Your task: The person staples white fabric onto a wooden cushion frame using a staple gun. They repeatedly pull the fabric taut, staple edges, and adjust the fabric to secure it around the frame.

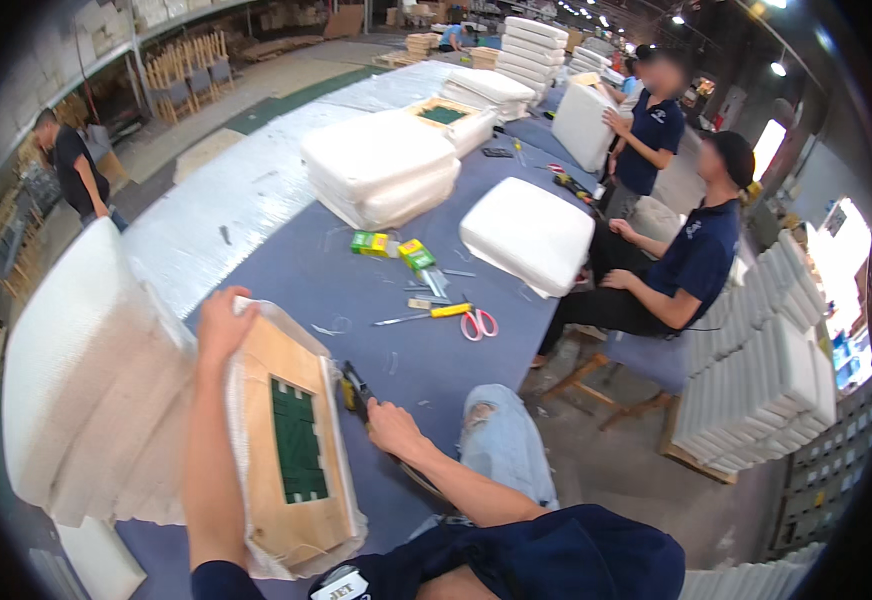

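Note:
A seat cushion with a wooden base (331, 518) stands tilted on its edge before me, its underside facing right. White cover fabric wraps round its rim, and green webbing (298, 440) fills the opening in the wood. Fingers of my left hand (223, 325) curl over its far upper corner. My right hand (396, 430) grips a black and yellow staple gun (356, 390) just right of the cushion; its nose is partly hidden beside the cover. Further off lie a yellow-handled screwdriver (448, 311), red-handled scissors (478, 323), and green and yellow boxes (416, 254) near loose staple strips (433, 283).
White cushions (106, 370) are stacked close at my left. Another pile (381, 165) and a single cushion (528, 232) rest on the blue-covered table (286, 270). Two people (701, 245) are along its right side; another person (74, 165) stands beyond the left edge.

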Demonstrator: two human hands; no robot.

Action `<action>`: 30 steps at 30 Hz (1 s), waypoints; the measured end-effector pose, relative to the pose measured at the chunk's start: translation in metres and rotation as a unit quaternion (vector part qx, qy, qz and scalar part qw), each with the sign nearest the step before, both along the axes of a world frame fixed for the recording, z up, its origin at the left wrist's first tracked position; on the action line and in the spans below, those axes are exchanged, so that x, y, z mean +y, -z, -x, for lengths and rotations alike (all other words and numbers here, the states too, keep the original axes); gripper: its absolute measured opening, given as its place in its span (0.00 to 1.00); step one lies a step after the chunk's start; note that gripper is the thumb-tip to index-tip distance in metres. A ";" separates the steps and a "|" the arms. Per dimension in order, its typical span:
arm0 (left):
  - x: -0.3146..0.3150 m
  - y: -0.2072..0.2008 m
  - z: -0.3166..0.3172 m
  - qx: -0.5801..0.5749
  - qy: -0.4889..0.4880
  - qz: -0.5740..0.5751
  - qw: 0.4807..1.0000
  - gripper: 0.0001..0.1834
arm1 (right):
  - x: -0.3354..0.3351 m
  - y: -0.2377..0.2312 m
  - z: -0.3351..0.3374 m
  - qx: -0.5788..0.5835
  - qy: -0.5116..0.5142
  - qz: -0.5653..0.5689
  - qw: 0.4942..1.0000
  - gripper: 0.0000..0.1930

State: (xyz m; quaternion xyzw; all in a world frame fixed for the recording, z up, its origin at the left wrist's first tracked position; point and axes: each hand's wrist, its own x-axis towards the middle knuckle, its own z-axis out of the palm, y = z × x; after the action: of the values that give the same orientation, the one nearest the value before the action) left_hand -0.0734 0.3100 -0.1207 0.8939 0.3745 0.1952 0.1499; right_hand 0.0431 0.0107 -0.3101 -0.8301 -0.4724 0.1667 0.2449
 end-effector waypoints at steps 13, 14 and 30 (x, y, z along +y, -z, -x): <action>-0.051 -0.043 -0.026 -0.021 0.019 -0.032 0.999 0.20 | -0.039 0.122 -0.048 0.078 0.197 -0.147 0.966 0.23; -0.061 -0.046 -0.036 -0.028 0.033 -0.034 0.998 0.20 | -0.050 0.142 -0.049 0.014 0.219 -0.136 0.966 0.22; -0.179 -0.041 -0.144 0.081 0.158 -0.093 0.980 0.20 | -0.085 0.094 -0.010 0.133 0.085 -0.058 0.986 0.42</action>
State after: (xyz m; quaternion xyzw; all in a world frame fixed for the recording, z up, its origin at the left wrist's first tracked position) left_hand 0.0704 0.1308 -0.0798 0.9646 0.2200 0.1302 0.0641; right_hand 0.0536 -0.0743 -0.4046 -0.8221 -0.3718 0.2269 0.3668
